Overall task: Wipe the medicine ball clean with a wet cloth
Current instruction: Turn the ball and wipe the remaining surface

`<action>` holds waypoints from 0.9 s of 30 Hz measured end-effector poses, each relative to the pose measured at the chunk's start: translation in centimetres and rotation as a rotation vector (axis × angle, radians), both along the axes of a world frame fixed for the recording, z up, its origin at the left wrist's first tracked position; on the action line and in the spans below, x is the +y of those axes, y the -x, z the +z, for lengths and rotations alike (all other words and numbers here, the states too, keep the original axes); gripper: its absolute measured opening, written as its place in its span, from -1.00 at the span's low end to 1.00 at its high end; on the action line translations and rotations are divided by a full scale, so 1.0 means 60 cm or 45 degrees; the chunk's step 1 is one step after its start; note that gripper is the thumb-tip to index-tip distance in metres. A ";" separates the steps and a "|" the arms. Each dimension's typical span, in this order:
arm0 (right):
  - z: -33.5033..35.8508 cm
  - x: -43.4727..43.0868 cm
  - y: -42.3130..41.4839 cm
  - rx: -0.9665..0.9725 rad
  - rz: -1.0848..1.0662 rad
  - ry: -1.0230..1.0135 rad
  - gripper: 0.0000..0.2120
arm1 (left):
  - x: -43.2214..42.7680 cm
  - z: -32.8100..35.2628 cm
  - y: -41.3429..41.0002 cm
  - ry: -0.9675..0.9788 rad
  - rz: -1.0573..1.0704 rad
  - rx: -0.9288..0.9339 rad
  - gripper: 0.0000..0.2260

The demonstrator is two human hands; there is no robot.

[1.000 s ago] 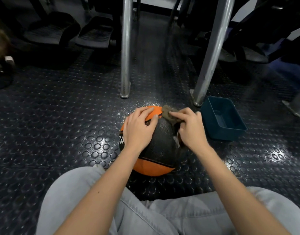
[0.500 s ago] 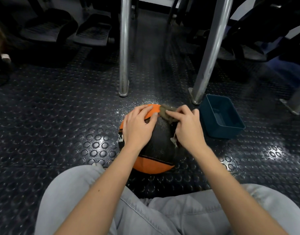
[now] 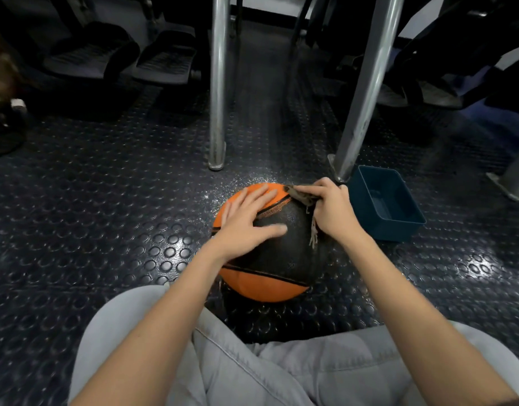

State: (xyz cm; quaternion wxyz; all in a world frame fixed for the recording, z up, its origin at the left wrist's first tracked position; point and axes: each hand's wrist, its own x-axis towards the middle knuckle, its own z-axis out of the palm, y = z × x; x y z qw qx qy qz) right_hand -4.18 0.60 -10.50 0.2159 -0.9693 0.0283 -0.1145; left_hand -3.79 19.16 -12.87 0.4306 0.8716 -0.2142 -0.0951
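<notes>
Grip on the left side: left hand [image 3: 246, 227] lies flat and spread on the upper left of the medicine ball [image 3: 281, 259], fingers straight, pressing to steady it, holding nothing. Ball sits on the studded floor [image 3: 106, 215], orange panels at top and bottom, black band across the middle. Grip on the right side: right hand [image 3: 331, 212] is curled tight round a bunched brown cloth [image 3: 300, 196], frayed strands hanging down, cloth pressed on the ball's upper right at the orange-black seam. Blue tub [image 3: 384, 206] stands just right of the ball, beside a slanted metal leg [image 3: 366, 83]; water in it, cannot tell. Progress, my read: wiping is under way, mid-task. Cloth contacts only the top right patch. Which areas are already clean, cannot tell; the surface shows no clear wet-dry line. Lower orange panel and the underside against the floor look not yet reached, and likely need the ball rolled.
</notes>
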 end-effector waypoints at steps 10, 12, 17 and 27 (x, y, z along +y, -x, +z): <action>-0.056 0.045 0.130 -0.505 0.214 0.185 -0.52 | -0.013 0.005 0.001 -0.144 -0.131 -0.076 -0.10; -0.044 0.021 0.095 -0.411 0.094 0.091 -0.50 | -0.019 0.008 0.004 -0.149 -0.142 -0.064 -0.07; -0.029 -0.014 0.039 -0.160 -0.130 -0.078 -0.44 | -0.034 0.013 0.008 -0.154 -0.136 -0.053 -0.06; -0.043 -0.014 0.071 -0.236 -0.120 -0.108 -0.45 | -0.035 0.014 0.010 -0.183 -0.155 -0.064 -0.06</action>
